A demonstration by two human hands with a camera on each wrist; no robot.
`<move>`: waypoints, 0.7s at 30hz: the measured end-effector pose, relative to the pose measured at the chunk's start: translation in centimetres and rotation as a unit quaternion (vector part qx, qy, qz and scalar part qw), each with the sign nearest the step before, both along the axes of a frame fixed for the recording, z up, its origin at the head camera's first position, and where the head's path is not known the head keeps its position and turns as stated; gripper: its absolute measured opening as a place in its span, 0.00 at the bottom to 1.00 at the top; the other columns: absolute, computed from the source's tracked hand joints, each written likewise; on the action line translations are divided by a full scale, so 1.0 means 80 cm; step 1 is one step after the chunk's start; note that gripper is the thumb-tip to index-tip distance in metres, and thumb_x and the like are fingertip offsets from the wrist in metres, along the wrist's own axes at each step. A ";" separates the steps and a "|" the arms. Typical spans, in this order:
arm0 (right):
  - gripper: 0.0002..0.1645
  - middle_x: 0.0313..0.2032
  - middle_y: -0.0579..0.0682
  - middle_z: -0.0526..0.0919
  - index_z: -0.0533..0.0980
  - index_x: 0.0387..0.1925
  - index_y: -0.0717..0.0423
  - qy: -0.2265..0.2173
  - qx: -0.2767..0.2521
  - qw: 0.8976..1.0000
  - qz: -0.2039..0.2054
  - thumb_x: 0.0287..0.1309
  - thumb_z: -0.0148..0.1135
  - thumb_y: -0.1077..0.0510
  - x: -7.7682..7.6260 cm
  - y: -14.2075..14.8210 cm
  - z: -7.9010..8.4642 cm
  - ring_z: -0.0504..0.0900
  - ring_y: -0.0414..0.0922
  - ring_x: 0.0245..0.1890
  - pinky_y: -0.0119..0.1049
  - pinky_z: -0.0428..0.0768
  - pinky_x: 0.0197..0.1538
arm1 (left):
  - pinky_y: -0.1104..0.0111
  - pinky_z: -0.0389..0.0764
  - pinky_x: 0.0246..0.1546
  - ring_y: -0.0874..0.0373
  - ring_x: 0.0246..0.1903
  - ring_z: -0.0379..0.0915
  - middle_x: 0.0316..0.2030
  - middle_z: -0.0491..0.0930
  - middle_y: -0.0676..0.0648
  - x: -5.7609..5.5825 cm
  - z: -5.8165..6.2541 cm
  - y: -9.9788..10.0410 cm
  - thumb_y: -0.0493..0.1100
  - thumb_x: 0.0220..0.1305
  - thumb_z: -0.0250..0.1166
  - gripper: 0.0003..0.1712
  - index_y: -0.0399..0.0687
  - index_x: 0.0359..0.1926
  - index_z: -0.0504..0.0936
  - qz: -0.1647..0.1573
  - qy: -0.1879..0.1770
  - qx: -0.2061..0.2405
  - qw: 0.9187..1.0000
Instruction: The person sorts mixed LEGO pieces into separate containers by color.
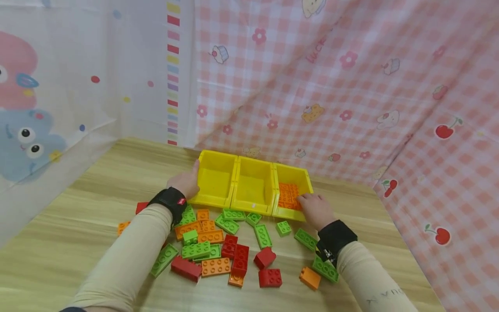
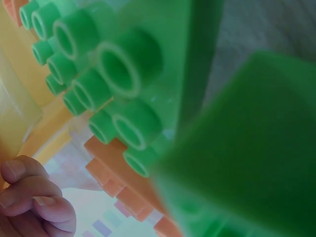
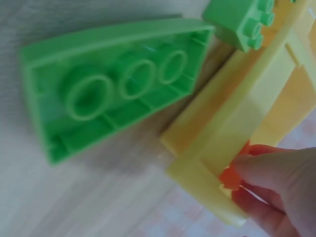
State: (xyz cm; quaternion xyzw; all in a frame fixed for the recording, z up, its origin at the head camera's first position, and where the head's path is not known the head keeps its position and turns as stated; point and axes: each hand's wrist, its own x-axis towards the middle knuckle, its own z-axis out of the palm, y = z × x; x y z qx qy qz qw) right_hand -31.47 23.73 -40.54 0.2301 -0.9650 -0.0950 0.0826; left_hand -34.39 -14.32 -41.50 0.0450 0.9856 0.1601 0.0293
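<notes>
A yellow three-compartment bin (image 1: 253, 205) stands near the back of the table. My left hand (image 1: 184, 183) grips its left end, the thumb up along the side wall. In the left wrist view that hand's curled fingers (image 2: 37, 197) show beside the yellow plastic. At the right end, my right hand (image 1: 317, 211) reaches over the side wall into the right compartment. Its thumb and fingers pinch an orange brick (image 3: 231, 177), partly hidden by the wall and fingers. Several orange bricks (image 1: 287, 195) lie in that compartment; the middle and left compartments show bare floors.
Loose green (image 1: 263, 236), red (image 1: 240, 259) and orange (image 1: 215, 266) bricks lie in front of the bin, several under or beside the left forearm. A green brick (image 1: 306, 239) lies near the right wrist. Patterned cloth (image 1: 273, 86) hangs close behind and at both sides.
</notes>
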 end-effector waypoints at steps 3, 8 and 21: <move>0.15 0.42 0.56 0.81 0.79 0.46 0.58 -0.008 0.018 1.000 -0.001 0.56 0.59 0.68 -0.003 -0.003 0.003 0.78 0.55 0.44 0.55 0.69 0.53 | 0.56 0.72 0.22 0.48 0.18 0.70 0.18 0.72 0.44 -0.001 0.000 0.000 0.39 0.60 0.58 0.47 0.39 0.72 0.39 0.001 0.009 -0.004 1.000; 0.13 0.39 0.55 0.81 0.79 0.43 0.57 -0.028 0.030 0.999 0.001 0.57 0.58 0.69 -0.001 -0.004 0.007 0.79 0.55 0.41 0.59 0.68 0.52 | 0.57 0.71 0.20 0.49 0.18 0.70 0.17 0.71 0.44 0.000 0.001 0.001 0.39 0.60 0.58 0.47 0.39 0.72 0.40 -0.002 0.009 -0.001 1.000; 0.25 0.39 0.54 0.81 0.77 0.47 0.57 -0.045 0.026 0.999 0.017 0.44 0.73 0.56 0.009 -0.003 -0.001 0.78 0.54 0.42 0.55 0.70 0.49 | 0.59 0.70 0.20 0.50 0.18 0.69 0.17 0.71 0.44 -0.001 -0.002 0.000 0.40 0.61 0.58 0.47 0.41 0.72 0.39 0.000 0.006 0.000 1.000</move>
